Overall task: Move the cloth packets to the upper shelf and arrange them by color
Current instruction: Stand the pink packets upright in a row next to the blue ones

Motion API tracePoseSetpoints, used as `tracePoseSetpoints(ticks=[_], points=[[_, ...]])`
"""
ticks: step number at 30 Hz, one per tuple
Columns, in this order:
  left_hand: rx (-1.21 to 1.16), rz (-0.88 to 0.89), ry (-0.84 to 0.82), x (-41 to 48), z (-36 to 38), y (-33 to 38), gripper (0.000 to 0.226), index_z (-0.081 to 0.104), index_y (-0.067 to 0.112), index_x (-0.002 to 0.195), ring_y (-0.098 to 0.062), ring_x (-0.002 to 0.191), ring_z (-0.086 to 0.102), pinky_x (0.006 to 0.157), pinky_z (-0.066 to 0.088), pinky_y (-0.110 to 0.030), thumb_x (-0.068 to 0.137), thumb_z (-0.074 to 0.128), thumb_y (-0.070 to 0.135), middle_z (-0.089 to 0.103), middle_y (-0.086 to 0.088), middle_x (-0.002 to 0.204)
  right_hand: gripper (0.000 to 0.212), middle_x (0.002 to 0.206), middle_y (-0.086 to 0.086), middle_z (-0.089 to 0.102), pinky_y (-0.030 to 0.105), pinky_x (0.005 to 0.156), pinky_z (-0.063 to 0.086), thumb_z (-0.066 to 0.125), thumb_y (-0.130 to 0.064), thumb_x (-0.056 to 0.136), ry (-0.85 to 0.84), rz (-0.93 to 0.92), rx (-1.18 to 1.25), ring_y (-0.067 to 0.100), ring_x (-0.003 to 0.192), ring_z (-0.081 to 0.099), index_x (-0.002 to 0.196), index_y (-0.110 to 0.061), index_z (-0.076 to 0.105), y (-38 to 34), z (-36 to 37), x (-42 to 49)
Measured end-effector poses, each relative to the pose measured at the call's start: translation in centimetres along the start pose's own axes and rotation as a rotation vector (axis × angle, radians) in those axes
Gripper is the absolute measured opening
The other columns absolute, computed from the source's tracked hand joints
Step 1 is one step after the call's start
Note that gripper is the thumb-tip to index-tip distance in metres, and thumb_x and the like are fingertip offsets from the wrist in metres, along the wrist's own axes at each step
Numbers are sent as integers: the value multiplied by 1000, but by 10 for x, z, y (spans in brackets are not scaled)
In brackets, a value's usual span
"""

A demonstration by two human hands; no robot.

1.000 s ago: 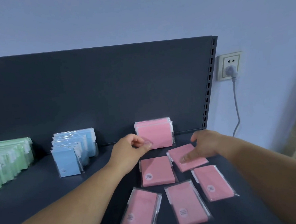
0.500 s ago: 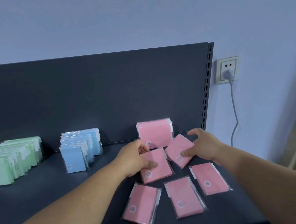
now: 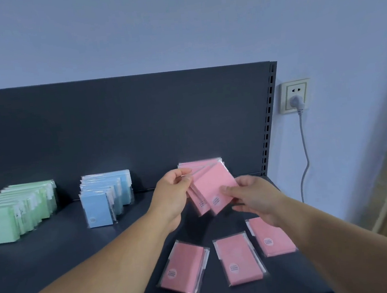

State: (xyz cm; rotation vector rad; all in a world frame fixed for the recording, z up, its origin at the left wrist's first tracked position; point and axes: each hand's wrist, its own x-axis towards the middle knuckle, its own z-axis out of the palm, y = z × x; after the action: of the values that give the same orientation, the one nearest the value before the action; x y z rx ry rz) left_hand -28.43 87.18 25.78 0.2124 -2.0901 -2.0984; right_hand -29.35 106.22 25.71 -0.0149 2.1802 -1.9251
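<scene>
Two pink cloth packets (image 3: 212, 189) are lifted off the dark shelf (image 3: 67, 248) and overlap each other. My left hand (image 3: 172, 193) pinches their upper left corner; my right hand (image 3: 251, 195) holds the front one at its right edge. Behind them a row of pink packets (image 3: 203, 163) stands against the back panel, mostly hidden. Three more pink packets lie flat at the shelf's front: left (image 3: 184, 266), middle (image 3: 240, 257), right (image 3: 273, 239). A blue row (image 3: 103, 200) and a green row (image 3: 16, 210) stand further left.
The shelf's dark back panel (image 3: 127, 129) rises behind the rows, with a slotted upright (image 3: 268, 120) at its right end. A wall socket with a plugged-in grey cable (image 3: 302, 140) is on the wall to the right. The shelf's front edge runs just under the flat packets.
Both hands picked a pink packet each off the shelf and raised them together in front of the standing pink row. The camera view shifted slightly.
</scene>
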Motion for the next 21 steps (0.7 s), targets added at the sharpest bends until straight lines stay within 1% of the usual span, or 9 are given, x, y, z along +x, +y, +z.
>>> tracePoseSetpoints(ticks=[3,5,6,8,11,14,16,18,21], points=[[-73,-10,-30,-3,3,2,17,65,23,104,-17,105,65,96,50,-37,99,50,19,67,0,115,25,94,0,75,26,67,58,73,-26,86,13,-18,-45,15,88,72,106,-16,62,2,6,-1],[-88,-15,-68,-6,2,1,20,63,23,110,-15,109,63,100,47,-38,97,52,32,66,3,118,25,100,1,74,26,66,58,71,-21,88,-5,-30,-12,16,87,73,110,-17,59,1,8,0],[-51,-8,-102,-7,1,-1,31,60,22,116,-13,110,62,102,45,-36,93,56,42,66,3,119,25,103,2,73,28,68,59,69,-18,89,-5,-42,-6,17,89,73,112,-16,59,1,8,0],[126,35,-145,-11,0,-6,59,51,21,126,-8,107,61,95,47,-27,79,69,51,65,7,116,24,107,4,71,30,74,59,66,-16,91,10,-66,-12,19,93,71,114,-14,58,2,10,1],[445,96,-80,-14,2,-12,70,38,30,134,-7,98,59,81,47,-20,76,78,34,60,11,112,23,112,4,68,28,79,59,59,-13,95,-44,-88,-88,18,98,69,117,-17,55,6,15,0],[605,162,-78,-12,4,-14,72,28,29,142,-11,94,59,76,43,-19,84,70,20,56,8,111,31,118,-1,65,35,95,52,52,-16,97,-113,-114,-375,18,107,62,127,-24,51,6,18,-2],[605,202,-69,-9,4,-15,70,30,25,141,-7,91,57,73,39,-14,84,70,18,54,12,108,28,117,-1,64,39,98,48,51,-21,97,-54,-148,-575,20,108,60,126,-20,53,3,16,0],[561,232,-28,-6,3,-15,61,38,23,130,-2,88,57,66,38,-8,81,74,18,56,14,108,26,114,1,65,39,94,49,54,-26,97,14,-166,-687,22,104,60,120,-16,58,0,14,3],[499,253,41,1,3,-17,45,49,24,113,-3,88,62,68,43,-9,78,77,20,65,9,105,22,100,-1,65,32,80,50,58,-32,94,76,-168,-719,21,93,61,108,-15,61,-3,15,7]])
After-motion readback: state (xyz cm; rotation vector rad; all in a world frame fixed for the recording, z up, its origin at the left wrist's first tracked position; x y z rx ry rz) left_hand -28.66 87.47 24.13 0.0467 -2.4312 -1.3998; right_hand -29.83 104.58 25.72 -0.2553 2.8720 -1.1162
